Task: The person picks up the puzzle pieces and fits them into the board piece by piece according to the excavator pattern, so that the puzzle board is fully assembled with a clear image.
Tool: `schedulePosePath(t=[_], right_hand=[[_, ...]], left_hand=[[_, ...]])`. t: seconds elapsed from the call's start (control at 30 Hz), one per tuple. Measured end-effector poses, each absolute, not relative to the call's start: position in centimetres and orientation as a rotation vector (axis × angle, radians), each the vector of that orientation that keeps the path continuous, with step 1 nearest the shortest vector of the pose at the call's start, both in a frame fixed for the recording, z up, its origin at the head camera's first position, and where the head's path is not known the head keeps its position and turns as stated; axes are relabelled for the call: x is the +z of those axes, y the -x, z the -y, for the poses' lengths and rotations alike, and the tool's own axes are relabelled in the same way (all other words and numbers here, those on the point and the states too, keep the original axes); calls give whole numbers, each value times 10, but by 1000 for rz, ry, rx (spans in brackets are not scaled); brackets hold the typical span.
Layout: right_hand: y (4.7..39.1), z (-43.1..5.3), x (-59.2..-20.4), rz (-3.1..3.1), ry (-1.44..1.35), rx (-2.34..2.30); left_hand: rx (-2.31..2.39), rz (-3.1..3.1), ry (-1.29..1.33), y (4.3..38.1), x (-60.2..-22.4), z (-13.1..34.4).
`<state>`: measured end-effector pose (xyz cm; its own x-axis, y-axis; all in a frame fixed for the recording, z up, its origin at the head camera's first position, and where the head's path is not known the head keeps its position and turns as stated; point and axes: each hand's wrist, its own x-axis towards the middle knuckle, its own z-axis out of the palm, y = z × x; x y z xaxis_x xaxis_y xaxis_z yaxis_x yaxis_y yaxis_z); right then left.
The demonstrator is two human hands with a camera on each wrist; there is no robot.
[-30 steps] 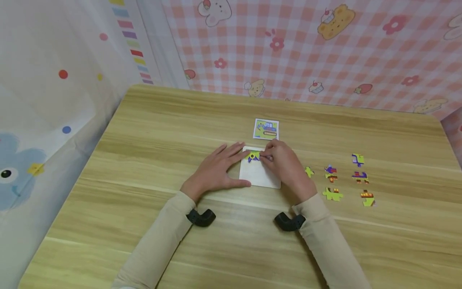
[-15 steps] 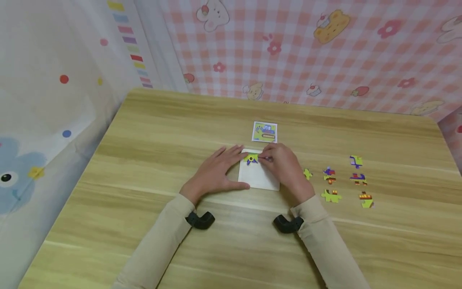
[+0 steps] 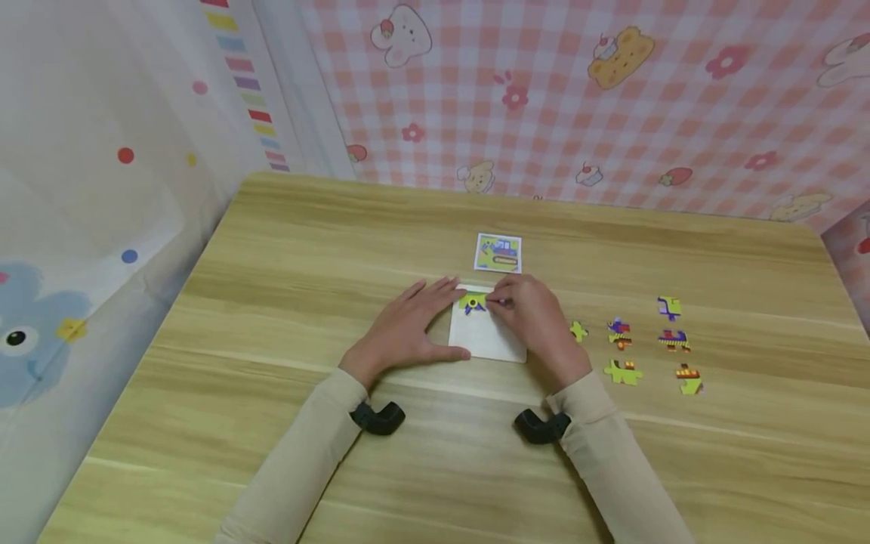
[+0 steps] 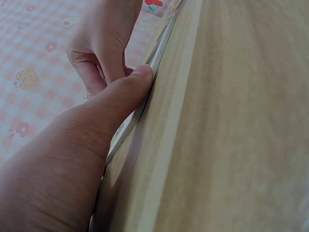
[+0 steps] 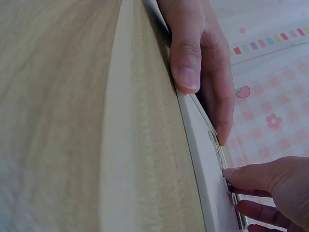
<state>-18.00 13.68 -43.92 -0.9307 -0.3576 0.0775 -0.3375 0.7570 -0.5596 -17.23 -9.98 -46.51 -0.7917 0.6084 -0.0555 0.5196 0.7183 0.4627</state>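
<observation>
A white puzzle board lies between the hands, with a yellow-green and purple piece in its upper left part. My left hand rests over the board's left side, fingers spread; its thumb presses on the near edge and a fingertip reaches the laid piece. At the upper right of the board my right hand pinches a small puzzle piece between thumb and fingers, right beside the laid one. Most of the pinched piece is hidden by the fingers.
Several loose puzzle pieces lie to the right of the right hand on the wooden table. A small picture card of an excavator is just behind the board. Checked cloth hangs beyond the table's far edge.
The head view has tilted slightly, so everything sits a little lower in it. Both hands keep their places on the board, with the right hand still pinching its piece.
</observation>
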Motion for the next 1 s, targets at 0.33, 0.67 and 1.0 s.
schedulePosePath(t=[0.33,0.67,1.0], right_hand=[[174,-133,-427,-3056,672,-973],[167,-188,-391,-3198,483,-1165],[148,-282,-391,-3268,229,-1043]], left_hand=[[635,-2730,-904,172,-466,100],[637,-2716,-897,172,-466,100],[647,-2718,-894,172,-466,100]])
